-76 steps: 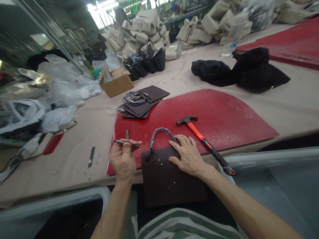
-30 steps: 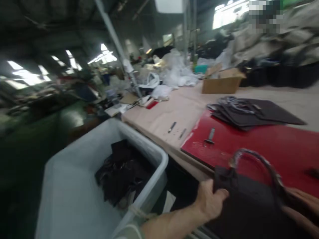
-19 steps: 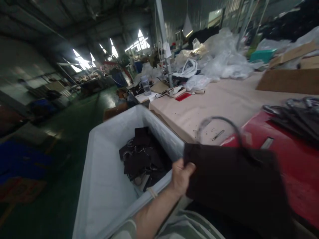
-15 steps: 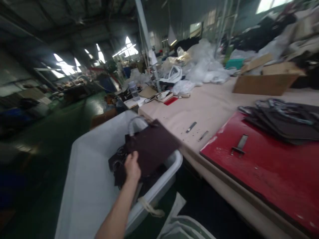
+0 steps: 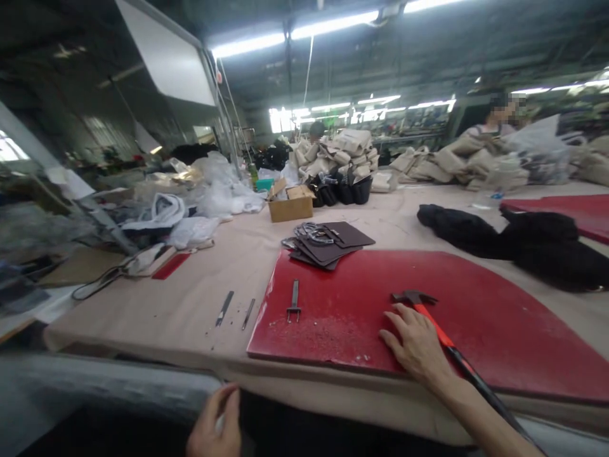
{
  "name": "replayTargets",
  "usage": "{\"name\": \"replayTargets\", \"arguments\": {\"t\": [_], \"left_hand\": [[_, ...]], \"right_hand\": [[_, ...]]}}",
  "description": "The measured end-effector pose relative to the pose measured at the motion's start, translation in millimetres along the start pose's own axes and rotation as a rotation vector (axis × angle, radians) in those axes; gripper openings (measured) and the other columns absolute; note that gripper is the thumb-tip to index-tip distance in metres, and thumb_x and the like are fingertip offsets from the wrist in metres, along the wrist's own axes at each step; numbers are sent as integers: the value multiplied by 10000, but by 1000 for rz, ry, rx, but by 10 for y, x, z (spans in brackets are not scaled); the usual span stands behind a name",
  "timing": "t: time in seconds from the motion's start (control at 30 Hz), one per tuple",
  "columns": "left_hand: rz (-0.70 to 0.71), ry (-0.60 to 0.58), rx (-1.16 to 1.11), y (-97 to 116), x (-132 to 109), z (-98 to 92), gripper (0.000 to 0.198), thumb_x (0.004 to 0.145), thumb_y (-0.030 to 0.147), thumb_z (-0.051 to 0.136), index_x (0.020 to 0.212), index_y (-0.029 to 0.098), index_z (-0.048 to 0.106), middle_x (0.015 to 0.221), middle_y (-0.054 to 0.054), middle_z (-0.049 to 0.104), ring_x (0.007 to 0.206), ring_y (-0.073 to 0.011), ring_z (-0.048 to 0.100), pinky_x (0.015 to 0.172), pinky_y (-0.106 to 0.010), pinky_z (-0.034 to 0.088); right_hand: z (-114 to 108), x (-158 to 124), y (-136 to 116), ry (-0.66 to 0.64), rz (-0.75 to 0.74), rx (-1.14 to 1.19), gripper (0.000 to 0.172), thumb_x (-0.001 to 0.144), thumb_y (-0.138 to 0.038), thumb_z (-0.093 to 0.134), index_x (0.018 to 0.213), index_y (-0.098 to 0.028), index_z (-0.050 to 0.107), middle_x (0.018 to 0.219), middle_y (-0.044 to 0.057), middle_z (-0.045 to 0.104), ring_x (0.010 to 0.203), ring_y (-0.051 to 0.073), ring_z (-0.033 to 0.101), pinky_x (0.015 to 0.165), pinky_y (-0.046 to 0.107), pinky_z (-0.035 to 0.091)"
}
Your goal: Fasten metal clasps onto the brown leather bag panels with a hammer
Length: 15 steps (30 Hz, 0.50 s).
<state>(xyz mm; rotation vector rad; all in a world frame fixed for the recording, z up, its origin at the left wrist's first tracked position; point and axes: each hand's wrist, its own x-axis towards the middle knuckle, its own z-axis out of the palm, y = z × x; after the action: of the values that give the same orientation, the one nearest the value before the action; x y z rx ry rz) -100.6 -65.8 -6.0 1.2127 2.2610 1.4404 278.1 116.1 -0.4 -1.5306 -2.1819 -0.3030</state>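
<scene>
My right hand rests with spread fingers over the red board, palm down. Just beyond its fingertips lies a claw hammer with an orange and black handle that runs under or beside my forearm. Low in the view, my left hand is loosely curled in front of the table edge, near the pale bin's rim; I see a gap between its fingers and nothing held. A two-pronged metal punch lies on the board's left part. Dark brown bag panels with wrapped handles are stacked at its far edge.
Two small metal tools, a flat one and a thin one, lie left of the board. A cardboard box stands farther back. Black cloth bundles lie at the right. Another person is in the background.
The view has swung right from the bin to the table. A hand was at a dark brown bag panel in the bin; now both my hands show, the right one beside the hammer.
</scene>
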Motion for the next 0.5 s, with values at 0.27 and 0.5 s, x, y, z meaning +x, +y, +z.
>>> {"name": "replayTargets", "arguments": {"t": [0.27, 0.5], "left_hand": [[415, -320, -27, 1243, 1046, 1556, 220, 901, 293, 506, 979, 156, 659, 998, -114, 706, 933, -247, 677, 885, -389, 532], [601, -391, 366, 1780, 1833, 2357, 484, 861, 376, 641, 1265, 115, 581, 1283, -169, 590, 1219, -284, 555, 1059, -376, 426]], "right_hand": [[120, -85, 25, 74, 17, -113, 406, 948, -361, 474, 1229, -145, 673, 1310, 170, 593, 1218, 346, 530, 1037, 543, 429], [206, -106, 26, 157, 33, -135, 419, 916, -389, 468, 1189, -170, 699, 1305, 180, 603, 1184, 357, 555, 1006, 543, 463]]}}
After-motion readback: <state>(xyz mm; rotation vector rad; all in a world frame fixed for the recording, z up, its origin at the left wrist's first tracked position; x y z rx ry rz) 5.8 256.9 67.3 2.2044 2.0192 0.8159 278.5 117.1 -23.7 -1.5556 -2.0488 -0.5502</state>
